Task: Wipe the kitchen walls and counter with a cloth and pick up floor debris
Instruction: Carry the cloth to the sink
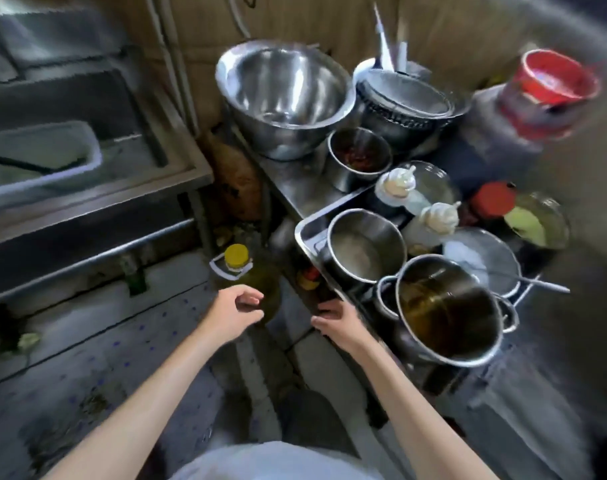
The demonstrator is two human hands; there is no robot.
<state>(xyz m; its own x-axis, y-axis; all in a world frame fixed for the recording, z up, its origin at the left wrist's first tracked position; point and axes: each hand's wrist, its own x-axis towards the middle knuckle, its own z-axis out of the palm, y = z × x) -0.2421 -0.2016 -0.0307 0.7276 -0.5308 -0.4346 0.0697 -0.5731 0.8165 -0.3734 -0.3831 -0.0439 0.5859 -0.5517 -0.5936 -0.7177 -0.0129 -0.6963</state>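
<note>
Both my hands reach forward and down over the tiled floor (97,344). My left hand (234,311) hangs with loosely curled fingers just in front of an oil bottle with a yellow cap (238,263) and holds nothing. My right hand (336,323) is also loosely curled and empty, close to the front edge of a low steel counter (291,188). A pale scrap of debris (28,341) lies on the floor at the left. More debris (232,233) sits by the wall base behind the bottle. No cloth is in view.
The counter is crowded: a large steel bowl (281,95), a colander (406,102), a small bowl (359,157), a tray (304,233) with bowls, squeeze bottles (397,187) and a pot of oil (447,310). A steel sink (87,140) stands left. A red tub (555,77) sits far right.
</note>
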